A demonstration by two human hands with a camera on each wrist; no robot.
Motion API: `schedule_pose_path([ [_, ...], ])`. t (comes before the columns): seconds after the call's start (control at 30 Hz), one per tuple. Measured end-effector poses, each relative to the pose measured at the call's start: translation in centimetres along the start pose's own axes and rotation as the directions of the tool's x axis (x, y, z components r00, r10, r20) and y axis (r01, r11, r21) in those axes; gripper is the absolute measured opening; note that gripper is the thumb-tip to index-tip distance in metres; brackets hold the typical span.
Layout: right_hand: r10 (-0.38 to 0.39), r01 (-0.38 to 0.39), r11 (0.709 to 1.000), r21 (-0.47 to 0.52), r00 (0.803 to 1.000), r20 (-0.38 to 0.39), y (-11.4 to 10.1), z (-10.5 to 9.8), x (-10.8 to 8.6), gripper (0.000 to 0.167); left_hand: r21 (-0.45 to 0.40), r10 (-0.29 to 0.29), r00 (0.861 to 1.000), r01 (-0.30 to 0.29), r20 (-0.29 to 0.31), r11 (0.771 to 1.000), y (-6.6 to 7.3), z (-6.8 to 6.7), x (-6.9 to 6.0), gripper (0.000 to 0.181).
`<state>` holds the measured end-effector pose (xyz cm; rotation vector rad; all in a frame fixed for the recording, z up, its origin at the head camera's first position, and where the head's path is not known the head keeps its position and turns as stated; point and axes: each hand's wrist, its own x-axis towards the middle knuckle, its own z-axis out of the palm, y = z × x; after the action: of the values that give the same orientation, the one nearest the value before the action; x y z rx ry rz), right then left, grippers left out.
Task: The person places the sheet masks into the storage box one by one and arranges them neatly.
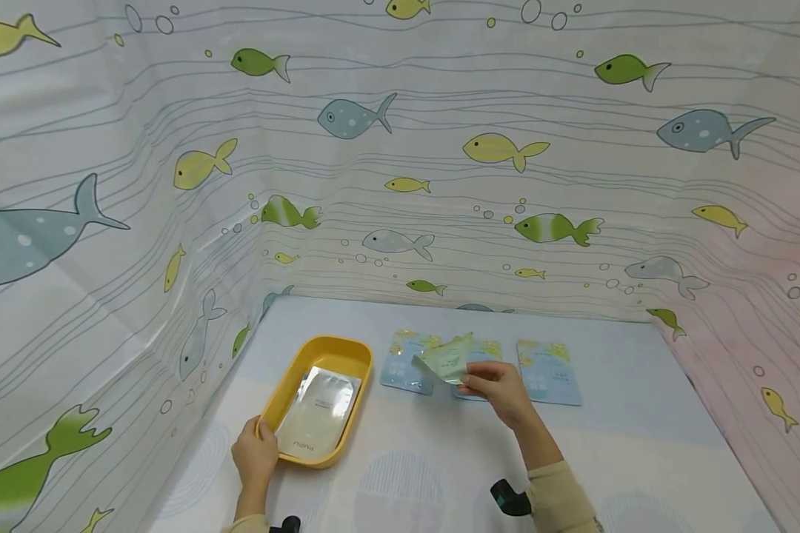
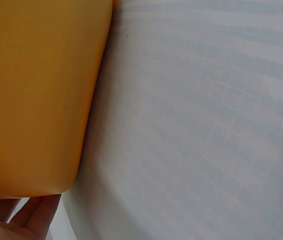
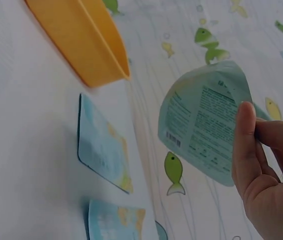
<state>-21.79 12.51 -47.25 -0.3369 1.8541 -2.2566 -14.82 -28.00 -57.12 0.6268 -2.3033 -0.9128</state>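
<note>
My left hand (image 1: 255,451) grips the near left edge of a yellow tray (image 1: 338,357), thumb at the rim; in the left wrist view its fingers (image 2: 39,215) reach beneath the tray (image 2: 36,100). A silvery-white flat packet (image 1: 320,411) lies inside the tray. My right hand (image 1: 501,389) pinches a pale green printed packet (image 1: 448,360) by one edge, raised above the table. Small print and a barcode cover the side of the green packet (image 3: 196,125) seen in the right wrist view. Behind it are blue packets, one at left (image 1: 403,366), one in the middle (image 1: 488,352), partly hidden.
A third blue packet (image 1: 550,374) lies to the right of my right hand. The white table (image 1: 627,429) is bounded at the back and sides by a fish-patterned sheet (image 1: 453,215). Black devices (image 1: 510,498) sit by both wrists.
</note>
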Motion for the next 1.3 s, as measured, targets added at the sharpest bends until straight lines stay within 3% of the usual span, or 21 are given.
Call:
schedule_pose_path([
  [0.67,-0.051,0.039,0.996,0.08,0.986,0.156,2.2,5.6,1.6,0.03,-0.004,-0.005,1.0,0.005,-0.009,1.0,-0.1,0.2,0.2,0.026],
  [1.3,-0.042,0.031,0.998,0.056,0.977,0.208,5.2,12.0,2.4,0.023,0.007,-0.012,1.0,0.011,0.006,1.0,0.0,-0.1,0.0,0.026],
])
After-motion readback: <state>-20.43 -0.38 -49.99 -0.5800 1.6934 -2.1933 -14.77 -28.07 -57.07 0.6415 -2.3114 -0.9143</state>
